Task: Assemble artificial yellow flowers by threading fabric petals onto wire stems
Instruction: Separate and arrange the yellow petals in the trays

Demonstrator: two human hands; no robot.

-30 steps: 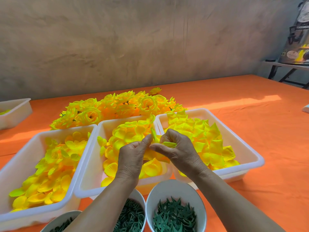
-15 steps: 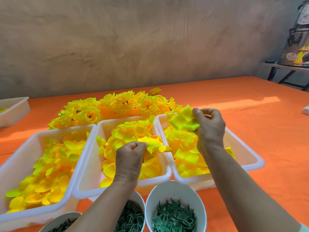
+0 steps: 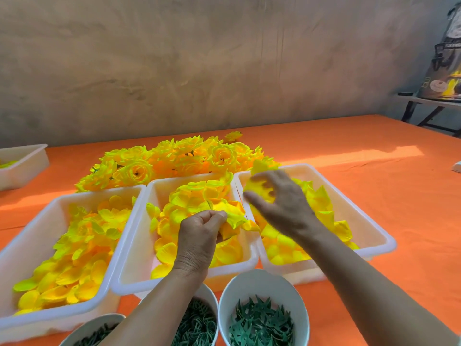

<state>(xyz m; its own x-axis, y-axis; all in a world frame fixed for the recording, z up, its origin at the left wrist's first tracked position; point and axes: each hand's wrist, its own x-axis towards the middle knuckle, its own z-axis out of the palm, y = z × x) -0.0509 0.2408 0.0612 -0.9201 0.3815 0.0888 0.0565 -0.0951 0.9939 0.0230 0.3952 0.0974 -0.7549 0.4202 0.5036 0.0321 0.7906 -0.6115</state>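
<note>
My left hand [image 3: 199, 233] hovers over the middle white tray [image 3: 139, 245] and pinches a partly built yellow flower [image 3: 232, 213]; its stem is hidden in my fist. My right hand [image 3: 282, 201] is blurred above the right tray [image 3: 374, 228], gripping a loose yellow fabric petal [image 3: 259, 186] close to the flower. All three trays hold loose yellow petals; the left tray [image 3: 45, 216] sits beside the middle one. A heap of finished yellow flowers [image 3: 169, 158] lies behind the trays.
Three white bowls stand at the near edge: the right bowl [image 3: 264, 283] holds green leaf pieces, the middle bowl [image 3: 199, 328] green rings, the left bowl [image 3: 92, 325] dark green parts. Another white tray [image 3: 22, 166] sits far left on the orange tablecloth [image 3: 374, 171].
My right hand left the flower, lifted a petal from the right tray and now brings it down and left toward my left hand, which has barely moved.
</note>
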